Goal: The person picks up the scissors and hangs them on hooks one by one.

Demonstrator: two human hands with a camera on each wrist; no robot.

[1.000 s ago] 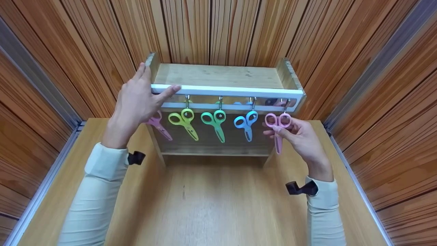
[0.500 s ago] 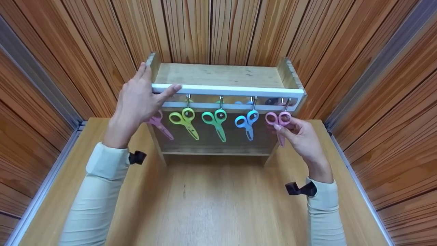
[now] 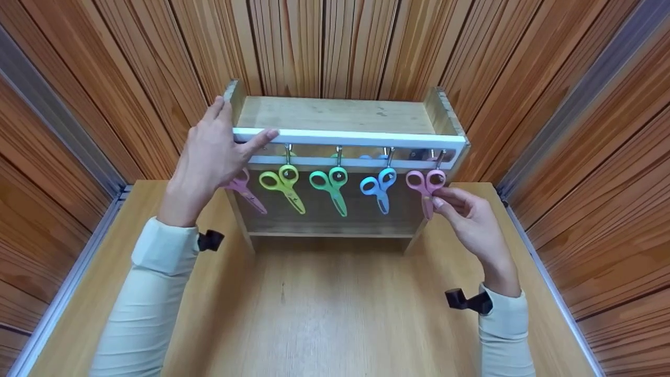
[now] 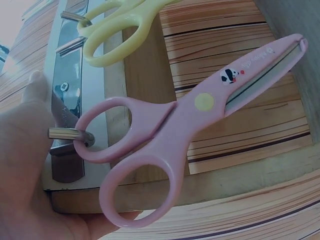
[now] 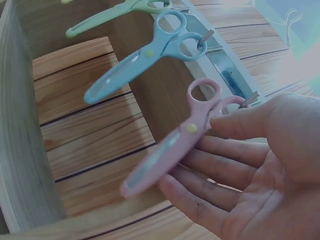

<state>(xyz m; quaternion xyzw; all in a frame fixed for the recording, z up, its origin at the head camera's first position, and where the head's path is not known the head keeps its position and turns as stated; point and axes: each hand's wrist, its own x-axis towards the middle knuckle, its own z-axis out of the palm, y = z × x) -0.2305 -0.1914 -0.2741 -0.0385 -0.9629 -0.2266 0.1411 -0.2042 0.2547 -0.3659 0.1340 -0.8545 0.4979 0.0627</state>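
Note:
Pink child scissors [image 3: 426, 200] hang by one loop from the hook at the right end of a white-framed rail [image 3: 345, 137]. My right hand [image 3: 479, 230] is beside them, its thumb at the handle and its fingers extended behind in the right wrist view. My left hand [image 3: 207, 157] rests on the left corner of the wooden shelf [image 3: 340, 115], fingers straight along its side and thumb across the rail. Another pair of pink scissors [image 4: 195, 117], with a panda print, hangs near that hand. Yellow [image 3: 291, 195], green [image 3: 336, 195] and blue scissors [image 3: 381, 196] hang between.
The shelf stands on a wooden table [image 3: 335, 314] against a wood-plank wall [image 3: 345, 47]. Its side panels [image 3: 445, 112] rise above the top board. Metal strips [image 3: 549, 283] run along the table's sides. A black wrist mount [image 3: 468, 302] sticks out from each sleeve.
My right hand has eased down and right from the pink scissors, its fingers coming off the handle loops. The scissors now hang with their blade higher. My left hand has stayed put.

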